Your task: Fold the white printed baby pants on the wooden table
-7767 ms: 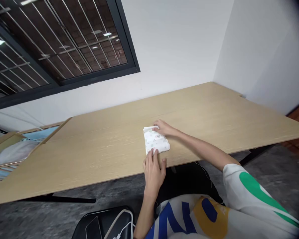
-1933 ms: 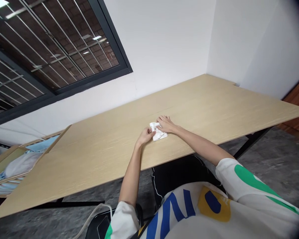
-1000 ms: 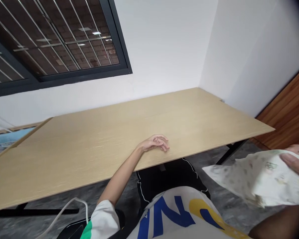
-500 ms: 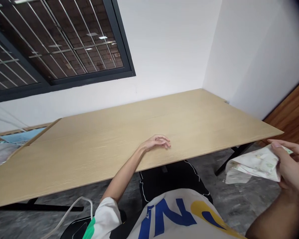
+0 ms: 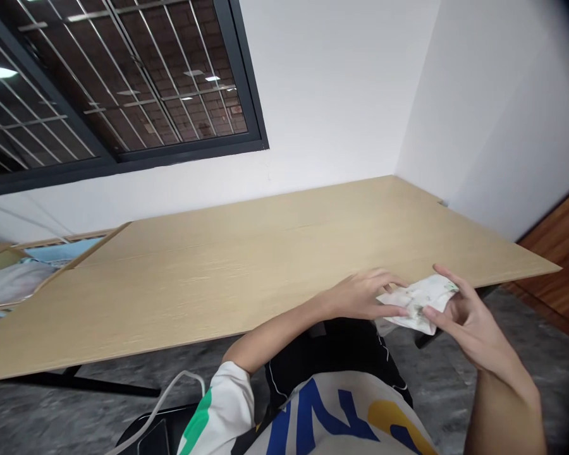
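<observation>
A soft white packet (image 5: 418, 302) with a faint green floral print is held between my two hands, over the front edge of the table. It looks thin and crumpled, with a see-through part hanging below its left end; what kind of packet it is, I cannot tell. My right hand (image 5: 474, 328) grips its right end between thumb and fingers. At the left end, my left hand (image 5: 363, 294) has its thumb in front and its fingers along the upper edge, slightly blurred.
The wooden table (image 5: 246, 253) stretches along the wall under a barred window (image 5: 137, 82). To the left, a box (image 5: 16, 284) holds blue and white soft items. Below are a black stool (image 5: 152, 433) and a white cable (image 5: 165, 398). A wooden panel (image 5: 557, 253) stands at the right.
My right hand has brought the packet leftward, in front of my body. My left hand has left its spot over the table, moved right and taken hold of the packet's left end.
</observation>
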Action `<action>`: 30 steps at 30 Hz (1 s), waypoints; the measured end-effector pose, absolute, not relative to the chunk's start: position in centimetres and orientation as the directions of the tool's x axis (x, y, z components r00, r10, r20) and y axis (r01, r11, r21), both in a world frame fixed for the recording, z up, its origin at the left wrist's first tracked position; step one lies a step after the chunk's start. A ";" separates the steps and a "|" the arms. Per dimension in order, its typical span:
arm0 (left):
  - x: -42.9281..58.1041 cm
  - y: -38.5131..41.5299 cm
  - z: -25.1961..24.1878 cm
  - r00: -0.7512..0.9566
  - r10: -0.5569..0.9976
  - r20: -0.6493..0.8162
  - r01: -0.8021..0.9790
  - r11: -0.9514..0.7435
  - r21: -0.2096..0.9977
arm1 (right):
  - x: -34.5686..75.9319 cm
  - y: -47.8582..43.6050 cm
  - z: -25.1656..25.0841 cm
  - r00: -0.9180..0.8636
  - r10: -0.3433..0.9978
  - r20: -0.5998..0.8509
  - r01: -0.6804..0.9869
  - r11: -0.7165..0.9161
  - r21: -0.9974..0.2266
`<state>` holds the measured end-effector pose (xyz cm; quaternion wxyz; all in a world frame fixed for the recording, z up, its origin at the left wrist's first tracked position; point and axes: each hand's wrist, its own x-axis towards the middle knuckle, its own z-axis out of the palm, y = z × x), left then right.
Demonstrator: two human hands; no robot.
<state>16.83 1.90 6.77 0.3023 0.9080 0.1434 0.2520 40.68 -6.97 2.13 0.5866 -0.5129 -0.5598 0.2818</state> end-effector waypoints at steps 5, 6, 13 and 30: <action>16.8 2.0 6.1 0.851 0.347 0.395 0.066 -0.815 0.575 | 39.0 -6.9 2.2 0.133 0.949 0.286 0.136 0.268 -0.954; 16.6 1.8 6.0 0.851 0.335 0.405 0.059 -0.827 0.560 | 38.7 -6.9 2.2 0.147 0.947 0.285 0.115 0.270 -0.956; 15.9 0.9 6.3 0.814 0.394 0.427 0.140 -0.846 0.514 | 36.5 -6.0 1.0 0.223 0.917 0.330 -0.014 0.341 -0.940; 15.8 -0.3 6.8 0.780 0.430 0.455 0.132 -0.823 0.552 | 35.1 -5.8 0.2 0.356 0.854 0.380 -0.023 0.415 -0.910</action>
